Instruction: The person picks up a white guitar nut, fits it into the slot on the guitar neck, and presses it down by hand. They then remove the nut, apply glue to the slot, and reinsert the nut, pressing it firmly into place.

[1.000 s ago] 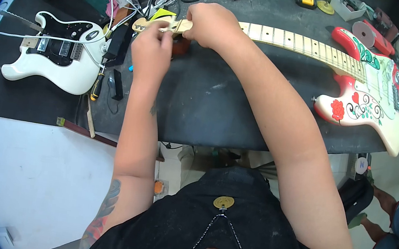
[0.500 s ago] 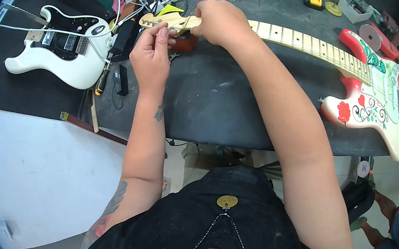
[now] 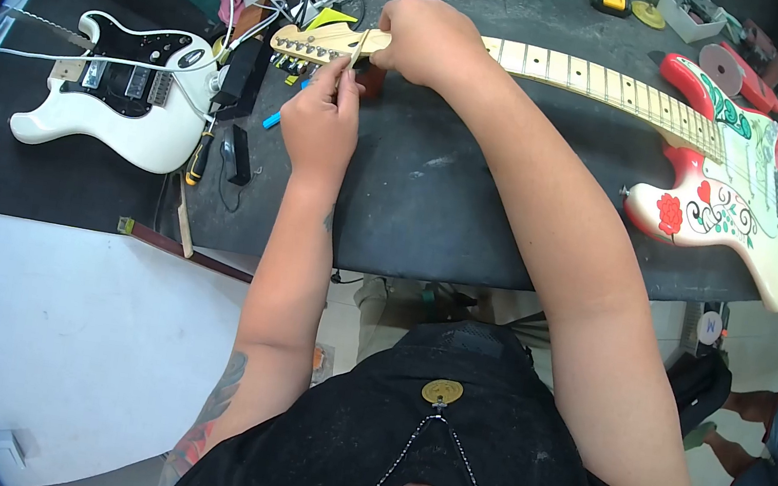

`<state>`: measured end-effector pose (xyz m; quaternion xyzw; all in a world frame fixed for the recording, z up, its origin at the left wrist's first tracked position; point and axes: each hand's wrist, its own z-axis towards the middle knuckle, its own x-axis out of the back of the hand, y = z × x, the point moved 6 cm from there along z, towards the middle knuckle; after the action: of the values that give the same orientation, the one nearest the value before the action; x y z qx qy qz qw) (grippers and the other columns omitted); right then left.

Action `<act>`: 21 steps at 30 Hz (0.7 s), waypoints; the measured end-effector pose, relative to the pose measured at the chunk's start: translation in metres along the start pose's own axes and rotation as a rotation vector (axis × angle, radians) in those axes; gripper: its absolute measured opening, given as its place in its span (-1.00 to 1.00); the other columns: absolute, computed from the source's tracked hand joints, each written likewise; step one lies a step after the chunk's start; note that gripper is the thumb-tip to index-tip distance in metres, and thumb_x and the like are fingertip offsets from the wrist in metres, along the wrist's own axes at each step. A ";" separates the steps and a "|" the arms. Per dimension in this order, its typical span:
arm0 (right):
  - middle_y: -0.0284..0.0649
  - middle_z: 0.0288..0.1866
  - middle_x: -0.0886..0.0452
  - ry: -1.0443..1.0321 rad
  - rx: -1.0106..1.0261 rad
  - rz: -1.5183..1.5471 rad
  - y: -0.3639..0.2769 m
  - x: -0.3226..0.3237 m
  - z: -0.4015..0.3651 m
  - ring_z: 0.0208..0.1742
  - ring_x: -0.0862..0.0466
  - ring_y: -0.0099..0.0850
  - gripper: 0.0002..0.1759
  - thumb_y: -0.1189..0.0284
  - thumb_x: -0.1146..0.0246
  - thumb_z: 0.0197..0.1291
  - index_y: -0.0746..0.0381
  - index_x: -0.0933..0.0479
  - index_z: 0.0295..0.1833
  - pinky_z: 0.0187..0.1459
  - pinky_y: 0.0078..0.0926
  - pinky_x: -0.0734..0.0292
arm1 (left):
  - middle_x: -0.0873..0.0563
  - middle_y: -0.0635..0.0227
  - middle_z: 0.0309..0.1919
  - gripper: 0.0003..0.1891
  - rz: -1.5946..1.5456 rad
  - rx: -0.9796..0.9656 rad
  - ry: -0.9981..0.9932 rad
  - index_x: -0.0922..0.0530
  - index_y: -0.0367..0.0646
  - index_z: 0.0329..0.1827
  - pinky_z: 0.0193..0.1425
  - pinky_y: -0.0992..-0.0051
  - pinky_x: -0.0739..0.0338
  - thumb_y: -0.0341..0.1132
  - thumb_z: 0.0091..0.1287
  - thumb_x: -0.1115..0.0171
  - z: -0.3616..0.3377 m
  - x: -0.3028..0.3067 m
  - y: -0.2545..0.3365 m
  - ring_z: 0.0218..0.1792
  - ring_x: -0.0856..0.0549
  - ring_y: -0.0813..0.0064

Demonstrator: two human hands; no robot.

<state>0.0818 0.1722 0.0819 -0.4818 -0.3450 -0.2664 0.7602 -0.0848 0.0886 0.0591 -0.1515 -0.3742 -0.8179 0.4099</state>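
Maple-coloured neck (image 3: 578, 76) stretched right across the dark counter (image 3: 433, 209), and that's where the action is. It belongs to the painted guitar (image 3: 731, 180), red roses and green swirls, lying flat with its body out to the right and its headstock (image 3: 317, 40) pointing left.

Now the right hand (image 3: 430, 42) is wrapped over the neck just where it meets the headstock, fingers closed around it. Just below the headstock sits the left hand (image 3: 321, 126), thumb and fingertips (image 3: 342, 75) pinched together on a thin strand (image 3: 358, 44). The strand runs up to the neck beside the right hand, and it's too fine to say exactly what it is.

Off to the left, a white guitar (image 3: 103, 102) with a black plate lies well apart, with a white cable (image 3: 89, 59) draped over it. A blue pen-like thing (image 3: 273, 118) and a yellow-handled screwdriver (image 3: 196, 157) lie between the two guitars.

For my money, the trick here is a steady neck. Let the right hand hold firm and the left pull in line with the neck rather than sideways. Pinch close to the headstock and make small movements, so the strand doesn't slip or kink.
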 end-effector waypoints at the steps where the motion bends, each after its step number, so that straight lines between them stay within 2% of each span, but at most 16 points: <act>1: -0.03 0.05 -0.91 -0.054 -0.024 -0.012 0.001 -0.003 0.000 0.15 -0.88 -0.03 -0.48 0.22 -0.62 0.13 0.23 -0.82 0.17 0.20 -0.09 -0.77 | -0.95 0.18 -0.29 -0.78 0.000 0.001 -0.001 -0.86 -0.27 0.15 -0.15 0.37 -0.76 -0.37 0.61 -0.37 0.000 0.000 0.000 -0.32 -0.94 0.37; 3: -0.03 0.05 -0.91 -0.061 -0.027 -0.014 0.000 -0.003 0.001 0.15 -0.88 -0.03 -0.49 0.23 -0.62 0.13 0.23 -0.82 0.17 0.20 -0.09 -0.77 | -0.93 0.13 -0.31 -0.77 0.049 -0.075 -0.017 -0.85 -0.25 0.16 -0.14 0.32 -0.77 -0.38 0.58 -0.37 0.002 0.000 0.002 -0.31 -0.94 0.25; 6: -0.03 0.05 -0.91 -0.060 -0.028 -0.018 0.000 -0.002 0.000 0.15 -0.88 -0.04 -0.50 0.24 -0.61 0.13 0.22 -0.83 0.16 0.20 -0.09 -0.77 | -0.92 0.10 -0.31 -0.77 0.066 -0.112 -0.034 -0.86 -0.25 0.16 -0.15 0.28 -0.76 -0.38 0.57 -0.37 0.009 -0.005 0.001 -0.31 -0.93 0.17; 9: -0.03 0.04 -0.91 -0.061 -0.033 -0.017 0.000 -0.001 0.000 0.14 -0.88 -0.05 -0.50 0.25 -0.60 0.12 0.22 -0.83 0.16 0.19 -0.10 -0.77 | -0.91 0.05 -0.31 -0.77 0.075 -0.039 -0.106 -0.87 -0.25 0.14 -0.15 0.23 -0.76 -0.35 0.57 -0.38 0.019 -0.010 0.004 -0.31 -0.92 0.08; 15: -0.04 0.02 -0.91 -0.060 -0.031 -0.019 0.001 -0.004 0.001 0.12 -0.89 -0.07 -0.51 0.25 -0.60 0.11 0.21 -0.83 0.15 0.17 -0.11 -0.78 | -0.87 -0.08 -0.30 -0.75 0.095 -0.075 -0.100 -0.89 -0.23 0.12 -0.13 0.14 -0.77 -0.36 0.52 -0.37 0.020 -0.008 -0.001 -0.31 -0.89 -0.05; 16: -0.04 0.02 -0.91 -0.053 -0.025 -0.013 0.001 -0.003 0.001 0.12 -0.89 -0.07 -0.52 0.25 -0.60 0.10 0.21 -0.83 0.13 0.17 -0.11 -0.78 | -0.87 -0.08 -0.30 -0.75 0.089 -0.081 -0.102 -0.89 -0.23 0.12 -0.13 0.14 -0.77 -0.36 0.52 -0.37 0.021 -0.008 -0.002 -0.31 -0.89 -0.05; 18: -0.04 0.02 -0.91 -0.062 -0.036 -0.016 0.002 -0.003 0.003 0.12 -0.89 -0.08 -0.52 0.24 -0.60 0.11 0.21 -0.83 0.13 0.17 -0.11 -0.78 | -0.91 0.11 -0.38 -0.71 0.199 -0.129 -0.134 -0.86 -0.24 0.25 -0.13 0.37 -0.74 -0.39 0.56 -0.36 0.021 -0.010 -0.005 -0.36 -0.92 0.34; 21: -0.04 0.02 -0.91 -0.104 -0.050 -0.005 0.000 -0.002 0.001 0.12 -0.89 -0.08 -0.53 0.23 -0.60 0.11 0.21 -0.83 0.12 0.17 -0.11 -0.78 | -0.89 0.06 -0.38 -0.69 0.198 -0.106 -0.169 -0.86 -0.22 0.26 -0.14 0.34 -0.74 -0.36 0.56 -0.34 0.033 -0.017 -0.002 -0.38 -0.90 0.32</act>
<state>0.0804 0.1734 0.0802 -0.5131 -0.3786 -0.2513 0.7282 -0.0779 0.1230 0.0709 -0.2775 -0.3468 -0.7764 0.4471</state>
